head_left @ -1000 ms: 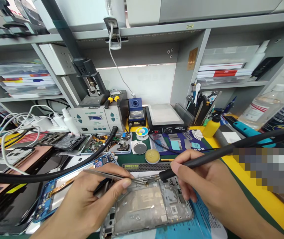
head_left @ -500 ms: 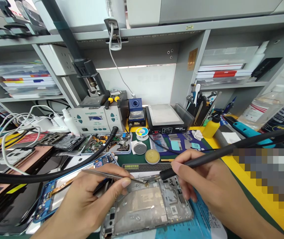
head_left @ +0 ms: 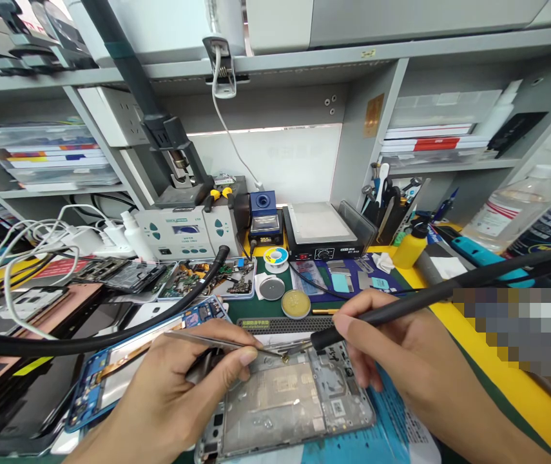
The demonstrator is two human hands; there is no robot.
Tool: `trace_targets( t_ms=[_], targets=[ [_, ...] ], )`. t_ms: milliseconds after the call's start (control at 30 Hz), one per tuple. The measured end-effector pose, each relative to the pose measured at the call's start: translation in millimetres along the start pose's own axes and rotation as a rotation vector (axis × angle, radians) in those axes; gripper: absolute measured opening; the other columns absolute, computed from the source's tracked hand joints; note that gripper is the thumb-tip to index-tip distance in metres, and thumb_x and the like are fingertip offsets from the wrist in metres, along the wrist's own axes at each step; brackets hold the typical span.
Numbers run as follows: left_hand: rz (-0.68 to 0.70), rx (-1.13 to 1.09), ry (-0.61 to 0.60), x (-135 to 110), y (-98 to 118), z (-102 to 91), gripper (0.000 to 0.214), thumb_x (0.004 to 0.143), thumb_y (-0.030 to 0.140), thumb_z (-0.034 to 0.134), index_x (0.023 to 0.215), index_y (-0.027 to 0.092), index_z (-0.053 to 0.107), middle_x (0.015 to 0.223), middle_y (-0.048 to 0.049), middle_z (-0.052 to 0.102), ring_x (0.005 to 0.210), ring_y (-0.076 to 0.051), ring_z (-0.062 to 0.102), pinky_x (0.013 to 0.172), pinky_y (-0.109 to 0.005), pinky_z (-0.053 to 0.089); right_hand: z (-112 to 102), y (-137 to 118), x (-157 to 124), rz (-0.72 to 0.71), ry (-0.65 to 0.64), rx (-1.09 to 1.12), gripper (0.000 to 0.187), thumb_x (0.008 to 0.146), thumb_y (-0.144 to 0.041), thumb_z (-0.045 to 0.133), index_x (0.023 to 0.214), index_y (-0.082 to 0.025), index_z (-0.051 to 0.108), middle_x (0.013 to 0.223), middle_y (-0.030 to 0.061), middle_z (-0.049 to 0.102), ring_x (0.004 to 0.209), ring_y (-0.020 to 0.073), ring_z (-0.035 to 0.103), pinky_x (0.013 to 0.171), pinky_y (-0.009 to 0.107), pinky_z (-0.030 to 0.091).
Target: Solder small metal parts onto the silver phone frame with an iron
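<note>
My left hand [head_left: 169, 393] is closed on metal tweezers [head_left: 217, 343], whose tips pinch a tiny gold part at the top edge of an opened phone frame [head_left: 285, 406]. My right hand [head_left: 401, 354] grips a black soldering iron handle [head_left: 430, 293] like a pen. Its tip meets the tweezers' tips over the phone's upper edge. The phone lies flat between both hands, its metal shields and board showing.
A blue-framed opened phone [head_left: 111, 370] lies to the left, crossed by a thick black hose [head_left: 135, 322]. Behind stand a rework station [head_left: 183, 232], a hot plate [head_left: 323, 229], flux tins [head_left: 295, 301], a yellow bottle [head_left: 410, 245], and a parts tray [head_left: 207, 277].
Almost nothing differs. My left hand has shifted a little to the right with the tweezers; the iron's tip stays at the same spot.
</note>
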State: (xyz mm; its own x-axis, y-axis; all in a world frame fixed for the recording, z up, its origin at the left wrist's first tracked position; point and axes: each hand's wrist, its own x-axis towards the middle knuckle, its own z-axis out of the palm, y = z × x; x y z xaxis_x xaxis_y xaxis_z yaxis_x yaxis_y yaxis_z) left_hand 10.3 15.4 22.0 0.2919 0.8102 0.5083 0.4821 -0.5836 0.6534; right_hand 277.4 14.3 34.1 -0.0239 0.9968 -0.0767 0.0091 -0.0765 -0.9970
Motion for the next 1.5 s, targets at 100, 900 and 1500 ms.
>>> trace_targets(
  t_ms=[100,900,1500],
  targets=[
    [-0.004,-0.006,0.001,0.0,-1.4,0.5,0.028,0.102,0.022,0.070,0.077,0.029,0.083,0.086,0.0058,0.088,0.076,-0.011,0.086,0.072,-0.010,0.065,0.2,0.3,0.0,-0.004,0.008,0.010,0.027,0.085,-0.035,0.095,0.076,-0.023,0.072,0.055,-0.0059,0.061,0.049,0.0142,0.058,0.050,0.024,0.043],
    [0.028,0.065,0.047,-1.8,-3.8,-4.6,0.023,0.098,0.025,0.074,0.086,0.040,0.085,0.094,0.0182,0.089,0.082,-0.005,0.088,0.081,-0.003,0.061,2.3,7.3,1.6,-0.007,0.035,0.069,0.027,0.075,-0.036,0.099,0.073,-0.024,0.075,0.050,-0.0071,0.060,0.045,0.0137,0.057,0.047,0.022,0.040],
    [0.046,0.060,0.044,-3.2,-4.5,-4.5,0.021,0.100,0.025,0.074,0.089,0.040,0.085,0.094,0.0180,0.088,0.080,-0.006,0.087,0.078,-0.004,0.062,2.4,3.1,-1.4,0.001,0.036,0.079,0.027,0.076,-0.033,0.099,0.072,-0.022,0.074,0.051,-0.0069,0.060,0.046,0.0124,0.057,0.048,0.020,0.042]
  ],
)
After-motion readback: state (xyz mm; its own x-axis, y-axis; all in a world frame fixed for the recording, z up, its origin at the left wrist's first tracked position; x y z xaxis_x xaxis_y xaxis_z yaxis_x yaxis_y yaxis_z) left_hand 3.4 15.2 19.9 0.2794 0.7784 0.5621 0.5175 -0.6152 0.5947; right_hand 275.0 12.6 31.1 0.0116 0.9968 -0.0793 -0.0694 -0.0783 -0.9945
